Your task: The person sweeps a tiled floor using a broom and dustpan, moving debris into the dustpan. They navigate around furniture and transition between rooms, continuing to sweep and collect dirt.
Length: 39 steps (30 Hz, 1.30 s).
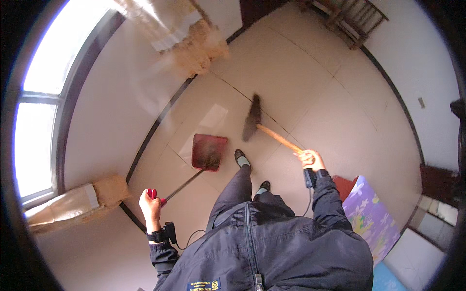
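My left hand point(151, 208) is closed round the red grip of a long-handled dustpan point(195, 154). The dustpan's red pan rests on the tiled floor ahead of my feet, with some dark debris visible inside it. In my right hand point(310, 160) is the wooden handle of a broom point(280, 138), gripped with the fingers wrapped round it. The broom's dark bristle head point(253, 119) is slightly blurred and lies at the floor, to the right of the pan and a short way beyond it.
Light tiles point(301, 87) cover the floor. At the far right stands a wooden rack or chair point(357, 22). Curtains point(194, 48) hang along the left wall near a bright window point(39, 140). A purple floral cloth-covered piece point(369, 213) is close to my right arm.
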Available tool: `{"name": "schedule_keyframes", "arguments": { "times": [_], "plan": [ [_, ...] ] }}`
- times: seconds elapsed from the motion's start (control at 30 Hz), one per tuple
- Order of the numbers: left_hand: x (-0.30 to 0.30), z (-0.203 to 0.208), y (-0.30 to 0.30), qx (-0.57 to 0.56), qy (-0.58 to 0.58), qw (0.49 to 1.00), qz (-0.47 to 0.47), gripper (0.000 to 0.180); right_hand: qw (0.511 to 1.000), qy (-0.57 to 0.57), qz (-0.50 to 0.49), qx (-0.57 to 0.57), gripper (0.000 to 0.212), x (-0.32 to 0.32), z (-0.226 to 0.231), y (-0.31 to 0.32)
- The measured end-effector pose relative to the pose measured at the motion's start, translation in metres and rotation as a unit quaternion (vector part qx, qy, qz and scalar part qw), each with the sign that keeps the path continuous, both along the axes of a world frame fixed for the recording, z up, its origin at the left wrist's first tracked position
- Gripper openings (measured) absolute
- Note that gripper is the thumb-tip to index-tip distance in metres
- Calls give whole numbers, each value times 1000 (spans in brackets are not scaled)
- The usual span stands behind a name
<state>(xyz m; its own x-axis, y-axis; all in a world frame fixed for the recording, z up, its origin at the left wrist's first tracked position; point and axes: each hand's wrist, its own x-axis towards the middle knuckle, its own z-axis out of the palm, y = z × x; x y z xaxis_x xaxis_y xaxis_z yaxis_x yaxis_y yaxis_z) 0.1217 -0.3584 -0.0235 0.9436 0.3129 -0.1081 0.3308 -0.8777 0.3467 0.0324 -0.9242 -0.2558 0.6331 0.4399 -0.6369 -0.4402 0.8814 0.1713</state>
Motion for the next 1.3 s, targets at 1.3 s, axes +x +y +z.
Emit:
{"name": "schedule_keyframes", "arguments": {
  "times": [1.3],
  "plan": [
    [18, 12, -38, -7, 157, 987, -31, 23, 971, -1, 227, 74, 5, 347, -76, 270]
  ]
}}
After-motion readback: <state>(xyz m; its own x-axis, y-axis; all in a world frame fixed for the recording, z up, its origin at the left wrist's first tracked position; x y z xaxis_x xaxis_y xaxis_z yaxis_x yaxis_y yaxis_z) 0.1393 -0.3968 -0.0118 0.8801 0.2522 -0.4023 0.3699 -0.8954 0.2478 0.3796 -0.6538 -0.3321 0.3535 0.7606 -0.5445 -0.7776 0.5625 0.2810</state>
